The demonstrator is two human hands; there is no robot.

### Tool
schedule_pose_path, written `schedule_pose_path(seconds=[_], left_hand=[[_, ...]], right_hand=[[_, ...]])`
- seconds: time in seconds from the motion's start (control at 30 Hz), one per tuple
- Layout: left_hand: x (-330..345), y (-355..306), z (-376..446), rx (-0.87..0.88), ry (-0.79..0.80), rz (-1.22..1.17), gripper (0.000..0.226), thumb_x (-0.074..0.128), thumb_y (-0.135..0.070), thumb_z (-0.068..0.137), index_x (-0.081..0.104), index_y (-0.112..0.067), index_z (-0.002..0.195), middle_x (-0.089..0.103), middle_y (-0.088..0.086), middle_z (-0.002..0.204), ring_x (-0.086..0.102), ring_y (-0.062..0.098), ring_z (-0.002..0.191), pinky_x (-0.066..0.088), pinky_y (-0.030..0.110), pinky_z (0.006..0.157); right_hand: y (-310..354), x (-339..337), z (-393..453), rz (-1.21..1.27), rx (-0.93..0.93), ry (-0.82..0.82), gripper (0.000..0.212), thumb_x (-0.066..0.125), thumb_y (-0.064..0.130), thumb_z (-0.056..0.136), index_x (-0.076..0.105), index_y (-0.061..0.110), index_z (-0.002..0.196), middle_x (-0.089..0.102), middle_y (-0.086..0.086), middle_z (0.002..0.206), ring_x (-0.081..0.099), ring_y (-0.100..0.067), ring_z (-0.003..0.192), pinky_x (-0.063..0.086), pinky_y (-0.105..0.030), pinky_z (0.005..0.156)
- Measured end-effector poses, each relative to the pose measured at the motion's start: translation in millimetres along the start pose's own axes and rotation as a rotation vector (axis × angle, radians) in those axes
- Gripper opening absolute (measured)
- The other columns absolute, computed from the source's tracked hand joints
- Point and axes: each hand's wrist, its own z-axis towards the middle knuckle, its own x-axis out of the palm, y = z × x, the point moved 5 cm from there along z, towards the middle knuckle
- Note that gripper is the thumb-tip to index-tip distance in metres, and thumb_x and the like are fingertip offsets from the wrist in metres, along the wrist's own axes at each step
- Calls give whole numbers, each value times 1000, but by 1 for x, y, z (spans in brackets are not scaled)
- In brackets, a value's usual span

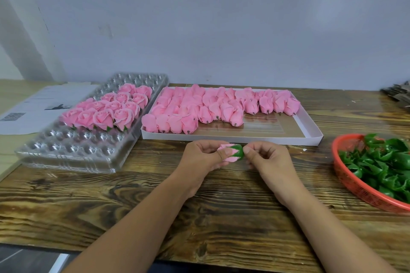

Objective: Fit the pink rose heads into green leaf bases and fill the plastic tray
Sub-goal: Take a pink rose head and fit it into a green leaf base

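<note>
My left hand (205,157) grips a pink rose head (229,158) just in front of the white box. A green leaf base (239,151) sits on the rose's right end, and my right hand (265,157) pinches it from the right. The clear plastic tray (66,150) at the left holds several finished roses (106,111) in its middle rows; its near and far cells are bare. A white box (310,127) behind my hands holds several loose rose heads (213,106).
A red mesh basket (346,177) full of green leaf bases (381,162) stands at the right edge. Printed paper sheets (33,106) lie at the far left, and dark scraps (397,93) at the far right. The wooden table (111,201) meets a plain wall.
</note>
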Motion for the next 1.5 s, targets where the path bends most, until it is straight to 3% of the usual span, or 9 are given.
schedule_pose_path(seconds=[0.23,0.37,0.47,0.63,0.77,0.9,1.1,1.33,1.5], left_hand=[[-1,0,1,-13,11,46,34,83,-22,75,76,-9,106,79,7,105,74,20,102,59,25,81],[1,-4,0,27,-8,214,18,82,-14,84,77,-16,102,79,2,99,74,12,93,56,19,75],[3,-6,-2,90,-32,259,20,82,-11,84,76,-20,101,79,-3,97,75,9,90,56,17,72],[5,-17,-4,251,-38,306,37,88,-18,77,73,-31,109,77,-10,108,71,7,103,56,25,89],[4,-19,-5,315,-22,397,57,88,-41,64,65,-47,116,73,-16,116,67,5,110,54,30,96],[1,-18,-4,327,-57,377,54,88,-17,77,65,-48,115,75,-14,111,70,5,104,55,23,93],[6,-19,-6,312,-23,392,49,86,-5,78,70,-27,119,76,-11,111,71,9,105,57,29,96],[15,-29,-14,396,29,371,37,73,-51,81,70,-38,116,69,-21,119,63,2,117,53,20,94],[19,-29,-18,378,69,304,23,68,-46,86,82,-31,96,79,-4,105,72,12,102,54,19,86]], right_hand=[[-3,2,0,-70,12,-2,15,64,2,92,68,15,85,65,-2,68,59,-12,62,54,-29,65],[3,1,-2,-331,-134,62,46,73,4,79,61,43,101,65,12,92,61,0,83,48,-10,73],[4,8,-5,-476,-228,133,43,79,17,78,65,43,109,67,22,95,62,3,88,46,-6,73],[1,11,-5,-327,-152,63,27,77,19,82,68,34,103,71,23,85,66,0,78,47,-8,68],[0,18,-4,-36,-15,132,27,70,8,89,68,20,113,76,3,89,71,-8,81,55,-23,72],[1,22,-5,25,-17,175,30,66,0,90,66,12,117,77,-2,91,69,-8,79,54,-22,68],[2,23,-5,-154,-149,161,37,72,11,87,71,46,101,72,18,81,59,2,69,46,-13,65],[5,30,-11,-196,-198,263,28,70,16,90,71,37,108,72,7,85,60,-9,72,48,-18,67],[5,36,-16,-316,-228,325,25,70,21,90,67,41,105,71,7,87,64,-12,81,51,-23,74]])
